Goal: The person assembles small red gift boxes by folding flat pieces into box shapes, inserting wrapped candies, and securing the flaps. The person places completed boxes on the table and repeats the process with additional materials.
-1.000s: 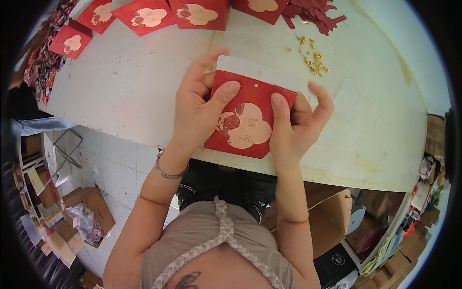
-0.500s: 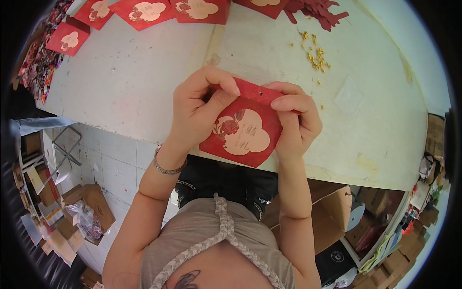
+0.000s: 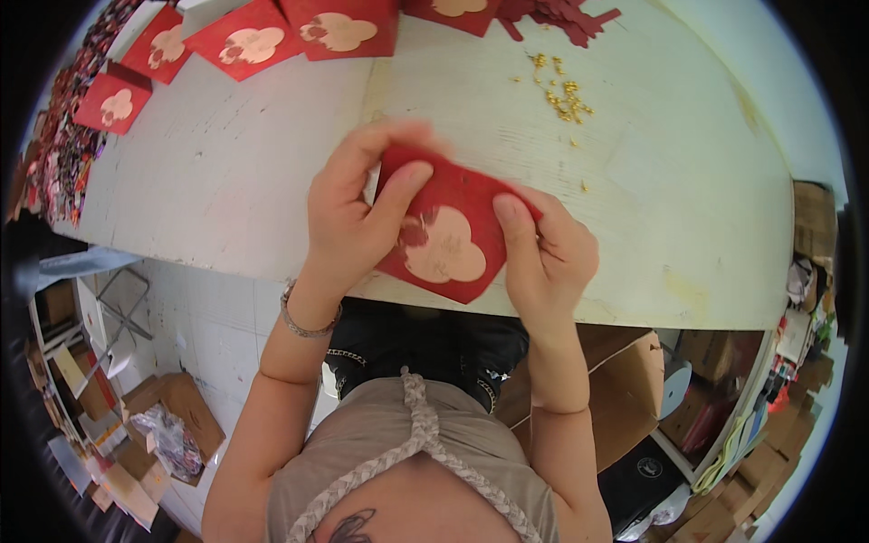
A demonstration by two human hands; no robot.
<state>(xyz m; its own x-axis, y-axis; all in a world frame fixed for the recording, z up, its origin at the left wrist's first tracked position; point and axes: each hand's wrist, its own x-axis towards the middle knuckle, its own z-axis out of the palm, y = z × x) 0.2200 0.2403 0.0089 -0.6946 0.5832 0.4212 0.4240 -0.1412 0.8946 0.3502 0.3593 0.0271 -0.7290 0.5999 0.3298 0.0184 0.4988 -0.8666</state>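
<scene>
Both hands, left (image 3: 348, 222) and right (image 3: 548, 258), grip red envelope (image 3: 444, 240) at table (image 3: 688, 226) near edge; white insert now gone, tucked inside.

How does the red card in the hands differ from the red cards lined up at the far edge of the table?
The held card is gripped by the left hand and right hand near the table's front edge; the row of cards lies untouched at the far edge. The held card is tilted and partly covered by fingers; the row is uncovered. Both are red with a pale lobed emblem.

Craft workshop: red cards (image 3: 339, 27) lining worktable (image 3: 661, 181)
</scene>
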